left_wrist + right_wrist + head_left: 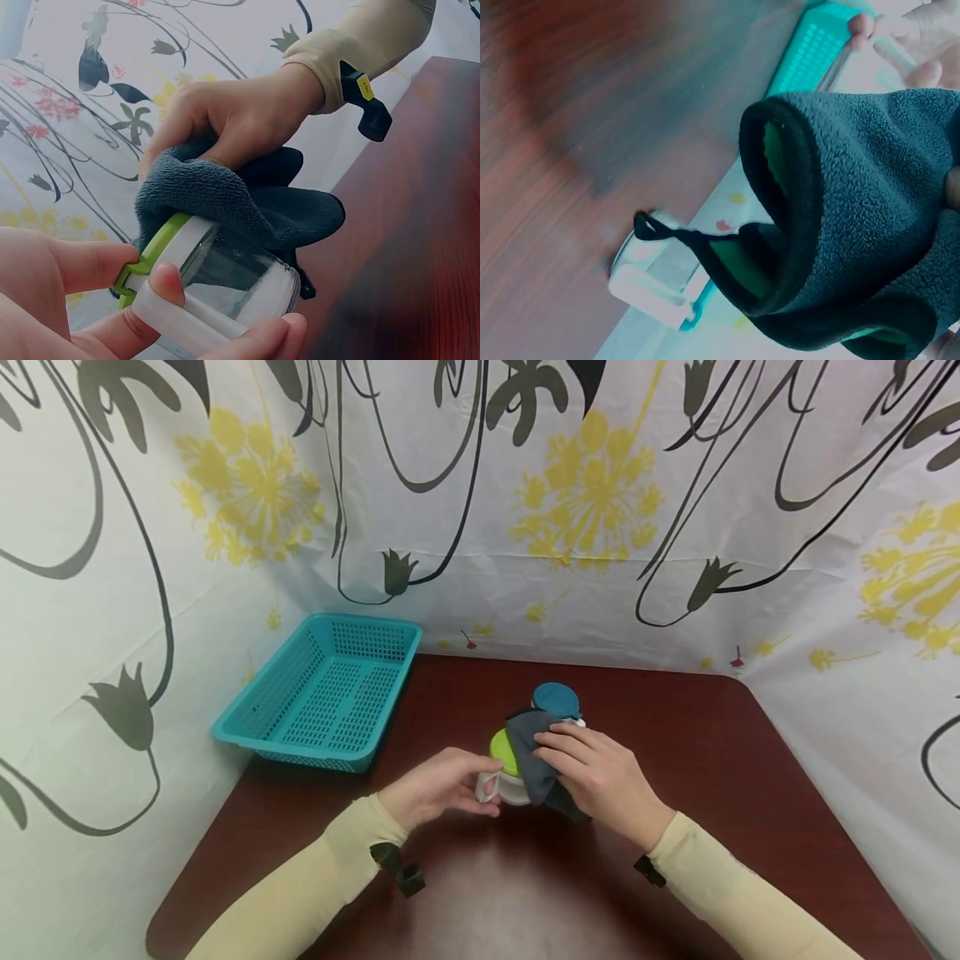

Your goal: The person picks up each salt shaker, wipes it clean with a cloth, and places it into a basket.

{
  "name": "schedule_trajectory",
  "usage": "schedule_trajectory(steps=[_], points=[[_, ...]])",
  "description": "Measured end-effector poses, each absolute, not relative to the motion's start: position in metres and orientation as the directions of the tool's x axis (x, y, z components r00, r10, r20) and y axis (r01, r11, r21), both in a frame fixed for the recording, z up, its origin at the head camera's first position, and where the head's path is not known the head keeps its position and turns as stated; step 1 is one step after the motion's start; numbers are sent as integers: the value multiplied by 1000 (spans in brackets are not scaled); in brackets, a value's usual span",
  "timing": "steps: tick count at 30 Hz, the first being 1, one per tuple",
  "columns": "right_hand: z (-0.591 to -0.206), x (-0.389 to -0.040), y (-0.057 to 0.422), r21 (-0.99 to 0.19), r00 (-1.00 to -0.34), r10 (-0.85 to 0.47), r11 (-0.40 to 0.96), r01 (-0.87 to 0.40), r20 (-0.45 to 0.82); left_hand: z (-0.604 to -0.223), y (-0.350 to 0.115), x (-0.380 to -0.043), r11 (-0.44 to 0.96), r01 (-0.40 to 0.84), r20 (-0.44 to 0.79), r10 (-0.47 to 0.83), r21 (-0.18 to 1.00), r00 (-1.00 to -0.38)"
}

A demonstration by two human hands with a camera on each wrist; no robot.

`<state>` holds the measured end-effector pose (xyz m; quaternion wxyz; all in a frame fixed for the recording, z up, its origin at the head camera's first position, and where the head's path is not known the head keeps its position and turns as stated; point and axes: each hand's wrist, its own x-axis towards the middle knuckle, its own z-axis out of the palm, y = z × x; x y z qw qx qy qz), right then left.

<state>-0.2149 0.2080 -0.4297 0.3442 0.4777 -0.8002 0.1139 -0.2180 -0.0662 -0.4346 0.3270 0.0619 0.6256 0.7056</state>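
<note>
My left hand (438, 787) grips the white handle of a clear glass jar (244, 274) with a lime-green lid (504, 752). In the left wrist view, the thumb lies across that handle and the jar is tilted. My right hand (606, 781) holds a grey-blue cloth (531, 756) against the lid and side of this jar. Dark edging and a small loop show on the folded cloth (877, 172) in the right wrist view. Just behind the hands stands a second jar with a blue lid (557, 700), also with a white handle.
A turquoise plastic basket (341, 693) sits at the back left of the dark red-brown table (675, 727). A white curtain (465, 527) with yellow and grey plant prints hangs behind and along the sides.
</note>
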Motion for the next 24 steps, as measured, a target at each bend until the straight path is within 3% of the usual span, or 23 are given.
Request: schedule_trajectory(steps=[4, 12, 24], points=[[-431, -219, 218, 126, -344, -677, 543, -831, 650, -433, -68, -218, 17, -383, -333, 530, 924, -780], [-431, -221, 221, 110, -357, -664, 553, -826, 657, -433, -68, -218, 34, -375, -337, 520, 926, -785], [-428, -217, 202, -46, -370, -676, 446, -894, 637, -434, -68, -218, 27, -359, -316, 541, 933, -779]])
